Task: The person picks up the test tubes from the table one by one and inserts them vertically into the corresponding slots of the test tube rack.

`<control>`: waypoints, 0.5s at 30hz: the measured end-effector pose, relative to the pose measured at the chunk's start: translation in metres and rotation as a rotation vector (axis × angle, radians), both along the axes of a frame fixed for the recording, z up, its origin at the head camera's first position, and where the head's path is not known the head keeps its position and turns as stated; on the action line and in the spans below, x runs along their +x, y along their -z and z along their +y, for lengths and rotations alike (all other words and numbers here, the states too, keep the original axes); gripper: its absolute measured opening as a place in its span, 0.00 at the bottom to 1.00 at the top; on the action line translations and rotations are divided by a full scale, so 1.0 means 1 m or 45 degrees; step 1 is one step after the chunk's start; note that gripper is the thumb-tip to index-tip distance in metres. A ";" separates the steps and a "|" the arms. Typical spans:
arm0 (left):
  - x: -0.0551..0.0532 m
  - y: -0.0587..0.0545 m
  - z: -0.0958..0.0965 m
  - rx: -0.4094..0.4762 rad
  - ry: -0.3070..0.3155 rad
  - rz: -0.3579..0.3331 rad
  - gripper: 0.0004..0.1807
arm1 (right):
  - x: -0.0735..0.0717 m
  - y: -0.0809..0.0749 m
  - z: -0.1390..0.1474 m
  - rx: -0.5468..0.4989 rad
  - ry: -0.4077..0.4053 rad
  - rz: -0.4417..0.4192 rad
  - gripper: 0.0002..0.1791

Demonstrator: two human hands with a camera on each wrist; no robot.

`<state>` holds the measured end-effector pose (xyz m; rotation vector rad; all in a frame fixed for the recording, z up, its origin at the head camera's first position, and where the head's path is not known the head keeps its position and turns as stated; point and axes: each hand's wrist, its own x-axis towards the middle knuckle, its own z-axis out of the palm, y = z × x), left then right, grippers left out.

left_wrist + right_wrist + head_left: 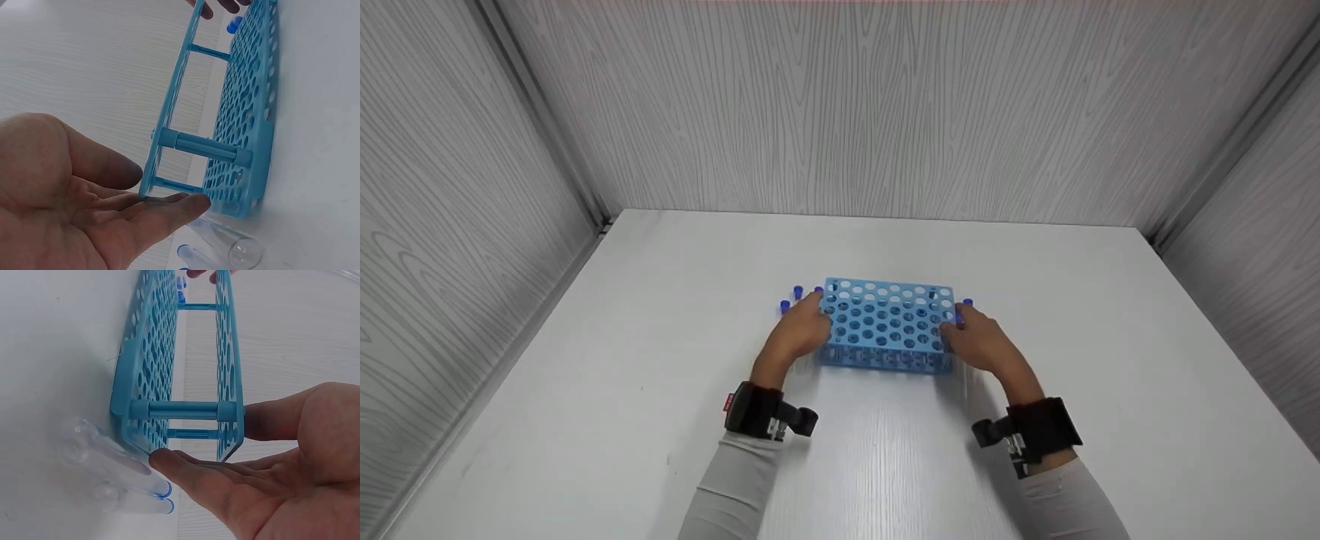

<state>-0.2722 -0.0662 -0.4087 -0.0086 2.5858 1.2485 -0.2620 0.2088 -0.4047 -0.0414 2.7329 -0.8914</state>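
In the head view, the blue rack (pixel 886 349) is between the left hand (pixel 802 328) at nine o'clock and the right hand (pixel 979 341) at three, with blue-capped tubes (pixel 785 306) beside either end; whether its base touches the white table (pixel 870 442) I cannot tell. In the left wrist view, thumb and fingers hold one end, clear tubes (pixel 244 253) at six o'clock. In the right wrist view, the other end is held likewise, blue-tipped tubes (pixel 121 458) at seven. Gripping the rack seems the step; next calls for even, level pressure.
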 end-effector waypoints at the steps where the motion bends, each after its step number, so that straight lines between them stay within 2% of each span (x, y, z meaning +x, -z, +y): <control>1: 0.000 0.000 0.000 0.002 -0.003 -0.002 0.33 | 0.000 0.000 0.000 0.003 -0.003 -0.001 0.37; 15: -0.003 0.004 0.000 -0.017 0.007 0.003 0.35 | 0.001 0.000 -0.001 0.012 0.026 -0.038 0.37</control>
